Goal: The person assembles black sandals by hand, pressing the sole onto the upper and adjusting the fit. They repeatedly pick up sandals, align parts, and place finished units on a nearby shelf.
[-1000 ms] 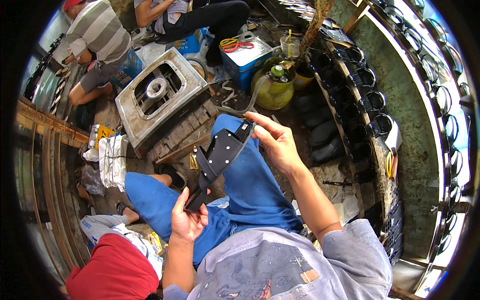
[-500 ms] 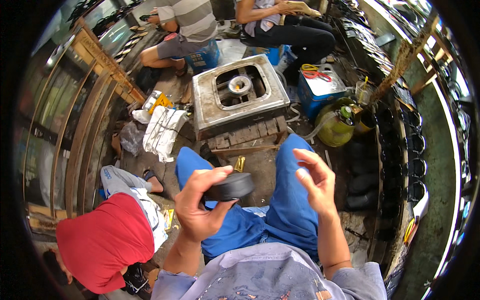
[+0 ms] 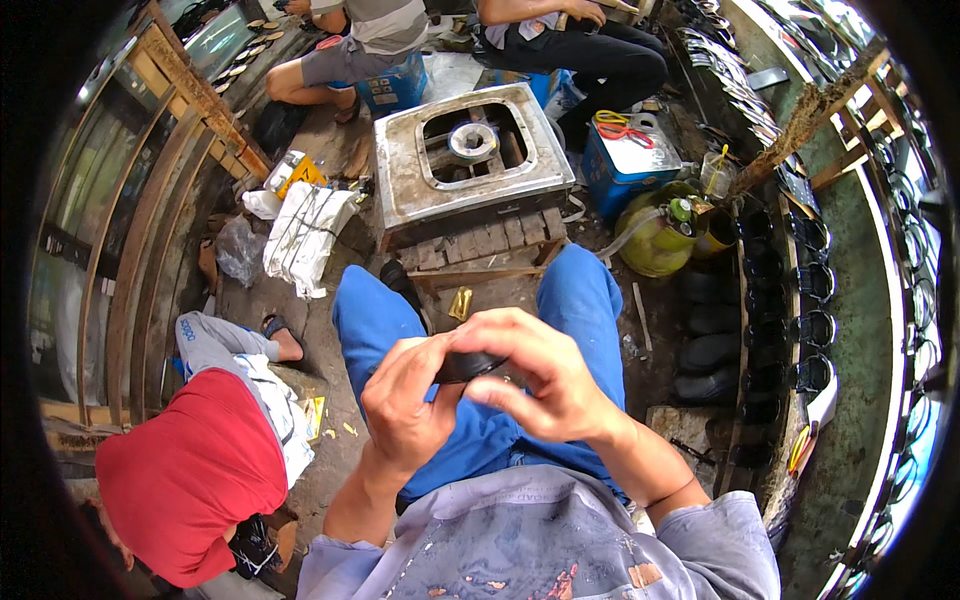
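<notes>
Above my lap, my left hand (image 3: 405, 405) and my right hand (image 3: 545, 380) are closed on a black, rounded footwear piece (image 3: 468, 367) that looks like a shoe sole. Its near edge shows between them; the fingers cover most of the rest. The left hand grips its left side, while the right fingers curl over its top and the right thumb lies along its near edge. Beyond my hands, a small gold-coloured object (image 3: 460, 303) lies on the floor between my knees.
Ahead stands a metal-topped stove (image 3: 400, 190) with a round burner. Right of it are a blue box (image 3: 615, 180) bearing scissors (image 3: 622, 130) and a green gas cylinder (image 3: 655, 240). Black footwear lines the right racks (image 3: 815, 325). A person in red (image 3: 190, 475) sits close left; two others sit beyond the stove.
My right hand has come in from the right, where it was open, and closed on the black piece. The view has shifted slightly, and the flame visible in the burner before no longer shows.
</notes>
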Motion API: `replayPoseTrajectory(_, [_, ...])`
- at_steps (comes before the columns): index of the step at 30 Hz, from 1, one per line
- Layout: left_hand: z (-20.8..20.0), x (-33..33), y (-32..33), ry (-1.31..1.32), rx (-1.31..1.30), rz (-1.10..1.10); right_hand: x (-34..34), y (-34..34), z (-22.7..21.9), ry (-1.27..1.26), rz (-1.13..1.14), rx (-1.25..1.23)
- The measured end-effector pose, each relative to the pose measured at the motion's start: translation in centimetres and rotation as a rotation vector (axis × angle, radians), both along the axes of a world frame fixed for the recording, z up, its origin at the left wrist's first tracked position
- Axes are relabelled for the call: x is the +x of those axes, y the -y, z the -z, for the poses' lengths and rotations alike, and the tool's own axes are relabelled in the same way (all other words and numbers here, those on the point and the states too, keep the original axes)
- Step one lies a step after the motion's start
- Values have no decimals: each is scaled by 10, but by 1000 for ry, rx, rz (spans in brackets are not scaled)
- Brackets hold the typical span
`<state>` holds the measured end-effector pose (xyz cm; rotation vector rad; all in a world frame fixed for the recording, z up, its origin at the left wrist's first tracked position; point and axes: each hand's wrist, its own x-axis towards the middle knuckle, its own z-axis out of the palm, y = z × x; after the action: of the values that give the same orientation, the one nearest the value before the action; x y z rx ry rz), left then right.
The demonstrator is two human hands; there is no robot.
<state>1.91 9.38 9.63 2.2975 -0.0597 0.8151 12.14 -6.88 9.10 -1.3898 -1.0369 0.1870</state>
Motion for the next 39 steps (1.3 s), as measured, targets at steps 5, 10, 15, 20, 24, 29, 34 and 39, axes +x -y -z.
replayPoseTrajectory(5, [0, 5, 4, 3, 39, -12, -4, -5, -1, 31, 69, -32])
replayPoseTrajectory(10, [2, 4, 10, -7, 35, 0, -5, -2, 3, 36, 78, 13])
replayPoseTrajectory(15, [5, 7, 7, -29, 22, 44, -4, 2, 9, 9, 110, 21])
replayPoseTrajectory(20, [9, -10, -37, -93, -28, 54, 25, 36, 21, -372, 59, 226])
replayPoseTrajectory(24, [29, -28, -56, -197, -458, 136, 39, 57, 33, -616, -41, 495])
replayPoseTrajectory(29, [43, -30, -49, -168, -494, 285, 37, 62, 39, -675, -28, 543])
replayPoseTrajectory(34, [40, -26, -40, -77, -550, 337, 34, 70, 43, -699, -13, 580])
replayPoseTrajectory(39, [41, -23, -33, -28, -571, 361, 33, 75, 51, -752, -39, 581])
